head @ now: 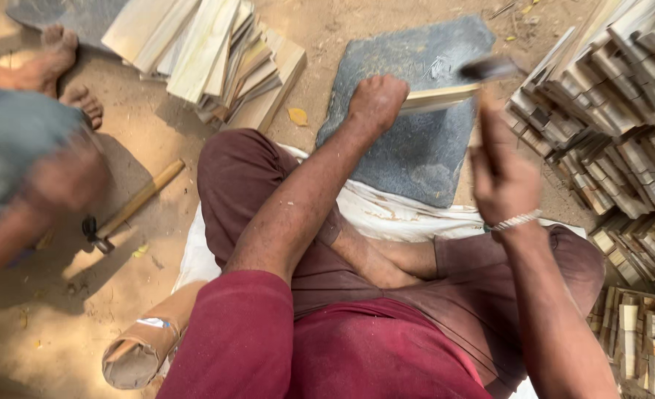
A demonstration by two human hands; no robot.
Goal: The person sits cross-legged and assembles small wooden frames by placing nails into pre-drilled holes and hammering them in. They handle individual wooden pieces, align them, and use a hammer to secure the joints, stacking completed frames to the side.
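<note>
The left hand [375, 100] is closed tight around a thin wooden strip [438, 97], held over a gray stone slab [423, 140]. The right hand [501, 174] grips a hammer [488, 69], its head blurred above the strip. Stacked wooden pieces [615, 118] lie just beside.

The slab [416, 140] is rough, matt grey stone. The strip [438, 97] and stacked slats [209, 52] are pale bare wood; the trousers [268, 185] are matt cloth.

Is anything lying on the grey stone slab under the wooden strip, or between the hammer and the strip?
Nothing visible. The left hand holds the wooden strip over the grey stone slab, whose surface under it looks bare. The right hand raises the hammer, blurred, just above the strip's far end.
</note>
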